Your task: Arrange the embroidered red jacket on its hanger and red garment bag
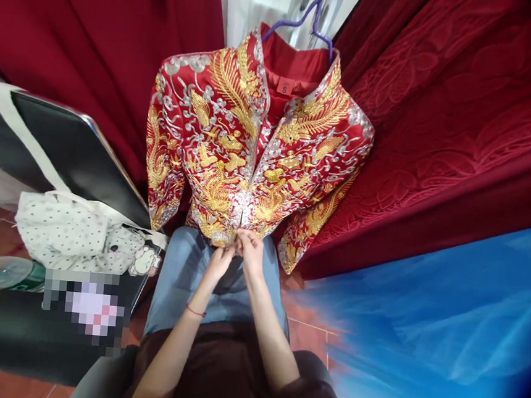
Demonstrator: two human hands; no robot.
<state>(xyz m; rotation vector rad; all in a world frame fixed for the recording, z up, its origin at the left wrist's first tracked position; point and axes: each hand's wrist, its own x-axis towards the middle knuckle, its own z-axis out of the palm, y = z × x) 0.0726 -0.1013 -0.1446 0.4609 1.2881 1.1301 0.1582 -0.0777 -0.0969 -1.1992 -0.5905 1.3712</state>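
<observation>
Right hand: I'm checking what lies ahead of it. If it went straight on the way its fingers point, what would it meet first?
The right hand points up at the jacket and its fingers already touch the bottom hem at the front opening. It would probably just push into that embroidered cloth; the red curtain seems to hang behind.

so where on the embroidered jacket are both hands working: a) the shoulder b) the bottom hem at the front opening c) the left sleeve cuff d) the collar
b: the left hand and right hand meet at the lower edge of the red and gold jacket, right where its front opening ends, while the collar hangs on the purple hanger high above them.
</observation>
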